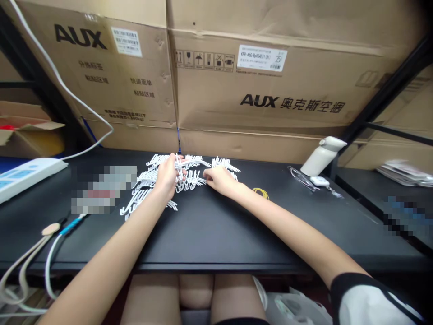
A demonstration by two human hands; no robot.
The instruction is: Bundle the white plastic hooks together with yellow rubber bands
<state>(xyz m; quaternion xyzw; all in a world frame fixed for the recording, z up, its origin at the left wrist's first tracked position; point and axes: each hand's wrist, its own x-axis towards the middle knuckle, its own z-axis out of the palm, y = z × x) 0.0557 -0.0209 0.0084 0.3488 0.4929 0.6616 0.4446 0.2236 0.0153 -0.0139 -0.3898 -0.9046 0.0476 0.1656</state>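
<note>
Several rows of thin white wire hooks point(137, 198) lie in bunches on the black desk, with more bunches point(223, 162) toward the back. My left hand point(167, 176) is curled around a few of the white hooks, which stick out between its fingers above the rows. Close by on the right, my right hand point(219, 179) has its thumb and fingers pinched together at the ends of the white hooks in the middle row. Its fingertips partly hide what they grip. A loop of yellow rubber bands point(260, 193) rests beside my right forearm.
Large cardboard boxes point(209, 99) stand along the back of the desk point(216, 234). A white bottle point(320, 158), glasses point(301, 178) and a small white case point(320, 181) are at the right. On the left are a power strip point(32, 174) and a blurred-out item point(104, 189) with a cable.
</note>
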